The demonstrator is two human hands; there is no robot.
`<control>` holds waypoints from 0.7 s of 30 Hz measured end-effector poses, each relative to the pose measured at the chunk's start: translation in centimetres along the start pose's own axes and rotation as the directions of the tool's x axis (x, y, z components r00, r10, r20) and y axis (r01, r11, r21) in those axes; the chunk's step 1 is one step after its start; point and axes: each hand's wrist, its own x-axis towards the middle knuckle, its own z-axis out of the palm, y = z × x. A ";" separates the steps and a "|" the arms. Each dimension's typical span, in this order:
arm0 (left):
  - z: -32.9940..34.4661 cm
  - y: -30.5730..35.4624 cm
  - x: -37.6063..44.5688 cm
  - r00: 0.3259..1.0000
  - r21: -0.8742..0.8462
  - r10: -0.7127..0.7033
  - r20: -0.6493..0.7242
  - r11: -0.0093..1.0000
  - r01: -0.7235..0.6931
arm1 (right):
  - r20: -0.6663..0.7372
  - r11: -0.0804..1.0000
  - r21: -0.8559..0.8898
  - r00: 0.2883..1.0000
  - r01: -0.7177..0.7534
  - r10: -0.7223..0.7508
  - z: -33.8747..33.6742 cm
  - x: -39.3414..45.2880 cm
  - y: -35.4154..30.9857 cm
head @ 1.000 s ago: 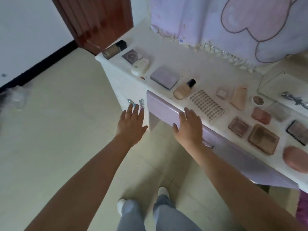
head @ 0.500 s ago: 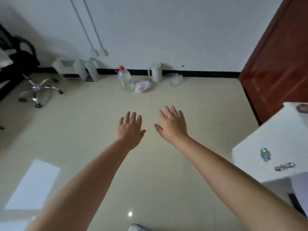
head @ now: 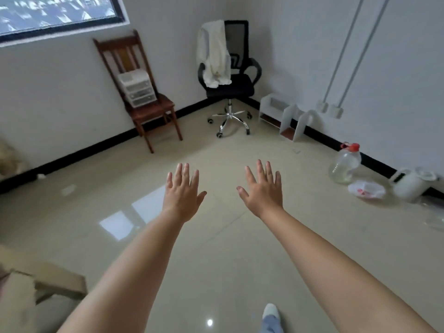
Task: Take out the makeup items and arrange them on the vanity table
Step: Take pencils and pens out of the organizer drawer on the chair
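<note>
Both hands are held out flat over the floor (head: 216,248), left hand (head: 182,197) and right hand (head: 263,192) apart with fingers spread and holding nothing, facing a wooden chair (head: 144,92) and office chair (head: 230,85), with no makeup items or counter in view.

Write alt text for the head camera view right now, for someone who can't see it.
Two bare arms reach forward, left hand and right hand open with fingers spread, holding nothing above a glossy tiled floor. Behind stand a wooden chair carrying a small drawer unit and a black office chair draped with white cloth.
</note>
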 end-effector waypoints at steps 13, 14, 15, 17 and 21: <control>4.6 -8.4 22.7 0.871 -0.141 -0.465 0.160 0.863 0.486 | 0.157 0.967 -0.028 0.957 0.253 -0.246 4.3 32.1 -3.8; 4.5 -9.3 24.2 0.862 -0.146 -0.479 0.168 0.852 0.502 | 0.165 0.962 -0.025 0.950 0.272 -0.265 4.4 34.2 -4.7; 4.6 -10.4 25.7 0.851 -0.149 -0.497 0.170 0.841 0.521 | 0.166 0.955 -0.021 0.943 0.297 -0.289 4.6 36.4 -5.8; 5.0 -13.3 28.9 0.828 -0.126 -0.529 0.184 0.823 0.554 | 0.173 0.934 -0.012 0.921 0.357 -0.349 5.2 40.7 -8.5; 6.2 -19.9 36.3 0.794 -0.099 -0.574 0.199 0.795 0.599 | 0.170 0.894 -0.014 0.882 0.448 -0.440 7.0 49.8 -14.5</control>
